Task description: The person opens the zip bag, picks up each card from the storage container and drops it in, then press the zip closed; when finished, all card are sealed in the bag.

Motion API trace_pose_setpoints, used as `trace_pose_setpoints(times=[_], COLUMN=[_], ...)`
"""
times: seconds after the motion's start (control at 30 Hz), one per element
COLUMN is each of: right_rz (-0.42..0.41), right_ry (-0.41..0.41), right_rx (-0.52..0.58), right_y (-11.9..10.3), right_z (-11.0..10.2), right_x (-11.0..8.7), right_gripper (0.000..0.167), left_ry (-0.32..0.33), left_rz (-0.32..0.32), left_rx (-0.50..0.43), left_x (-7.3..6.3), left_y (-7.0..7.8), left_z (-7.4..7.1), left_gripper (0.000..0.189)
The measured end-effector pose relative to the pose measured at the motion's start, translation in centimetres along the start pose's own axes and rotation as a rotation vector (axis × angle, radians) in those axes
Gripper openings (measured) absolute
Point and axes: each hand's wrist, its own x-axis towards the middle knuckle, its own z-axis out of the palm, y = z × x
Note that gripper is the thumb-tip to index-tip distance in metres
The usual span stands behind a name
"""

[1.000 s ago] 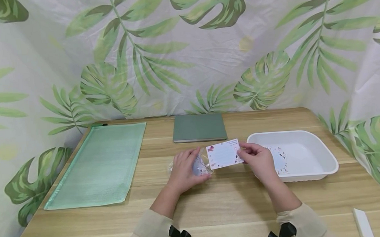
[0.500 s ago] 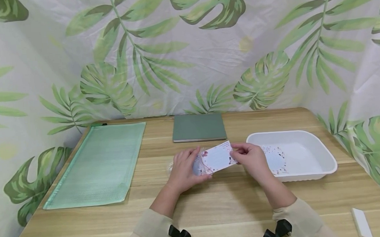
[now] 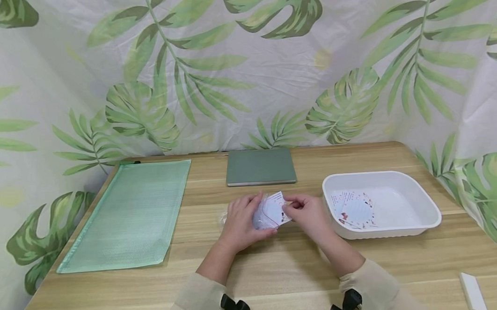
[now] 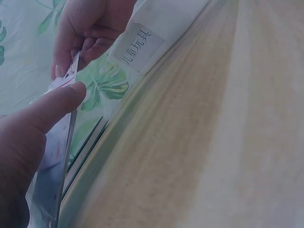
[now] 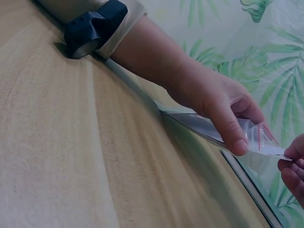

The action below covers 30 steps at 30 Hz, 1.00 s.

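Observation:
In the head view my left hand (image 3: 240,224) grips a clear zip bag (image 3: 261,216) at the middle of the table, thumb on the near side. My right hand (image 3: 310,215) pinches the right end of a printed white card (image 3: 277,201). Most of the card lies inside the bag; its right end sticks out of the mouth. The left wrist view shows the bag (image 4: 50,187) nearly edge-on under the left thumb. Red lines mark the bag's mouth (image 5: 261,135) in the right wrist view. The left fingers hide the bag's far end.
A white plastic tray (image 3: 403,212) on the right holds a few printed cards (image 3: 361,211). At the back lies a dark green notebook (image 3: 260,167). A green mesh zip pouch (image 3: 127,215) covers the left side. Near the front right is a small white bar (image 3: 473,291).
My right hand has moved left, sliding the card from beside the bag's mouth mostly into the bag. My left hand has stayed in place on the bag.

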Motion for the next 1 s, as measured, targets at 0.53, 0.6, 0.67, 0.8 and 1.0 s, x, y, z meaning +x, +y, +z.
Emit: trace_pose_setpoints(times=[0.53, 0.6, 0.67, 0.8, 1.0], right_rz=[-0.006, -0.013, -0.022, -0.02, 0.039], right_ry=[-0.161, -0.17, -0.165, -0.135, -0.123], right_rx=[-0.034, -0.033, -0.029, -0.019, 0.05], right_y=[1.4, 1.7, 1.8, 2.0, 0.9], right_z=[1.7, 1.8, 1.9, 1.7, -1.0], right_x=[0.2, 0.3, 0.2, 0.3, 0.6], right_gripper=[0.017, 0.018, 0.018, 0.018, 0.027], left_ry=[-0.016, -0.022, -0.024, -0.02, 0.003], left_rz=[-0.009, -0.016, -0.021, -0.027, -0.015], left_rx=[-0.002, -0.01, -0.017, -0.032, -0.018], left_x=[0.1, 0.1, 0.1, 0.0, 0.0], left_y=[0.1, 0.2, 0.2, 0.2, 0.1], left_z=[0.0, 0.0, 0.0, 0.0, 0.1], left_gripper=[0.094, 0.095, 0.094, 0.094, 0.094])
